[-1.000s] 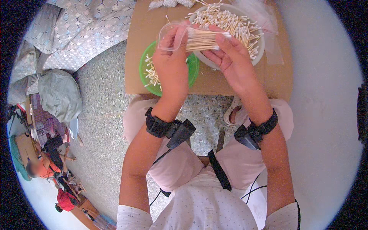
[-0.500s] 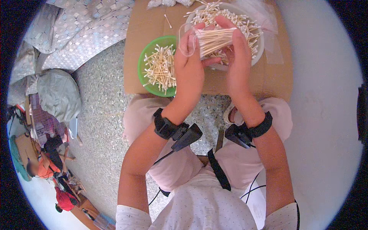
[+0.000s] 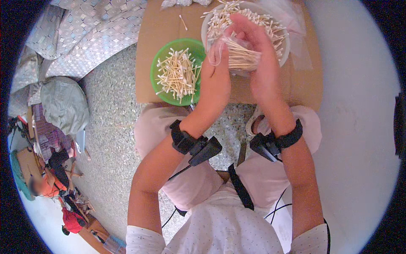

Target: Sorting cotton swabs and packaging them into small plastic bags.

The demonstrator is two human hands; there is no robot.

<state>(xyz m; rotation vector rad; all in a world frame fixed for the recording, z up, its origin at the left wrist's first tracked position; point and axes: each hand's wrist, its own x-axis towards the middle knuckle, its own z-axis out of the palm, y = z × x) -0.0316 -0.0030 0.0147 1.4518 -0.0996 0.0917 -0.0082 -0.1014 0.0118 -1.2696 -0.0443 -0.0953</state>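
Between my two hands is a clear plastic bag holding a bundle of cotton swabs point(image 3: 241, 56), the sticks lying side by side. My left hand point(image 3: 216, 74) grips the bag's left end, where loose clear plastic shows over the fingers. Around the right end curls my right hand point(image 3: 264, 55), its fingers slightly smeared by motion. Behind the hands stands a white bowl point(image 3: 288, 53) heaped with loose cotton swabs. A green bowl point(image 3: 155, 82) with more swabs sits left of my left hand.
Both bowls rest on a brown cardboard surface point(image 3: 304, 84). One loose swab point(image 3: 183, 22) lies near the far left, below white bundles point(image 3: 186, 2). Clear plastic bags point(image 3: 292, 19) lie at the far right. A wall point(image 3: 355, 127) runs along the right; people sit at far left.
The bagged bundle has moved slightly nearer and tilted down to the right. My right hand has turned further over it, and my left hand has shifted a little right.
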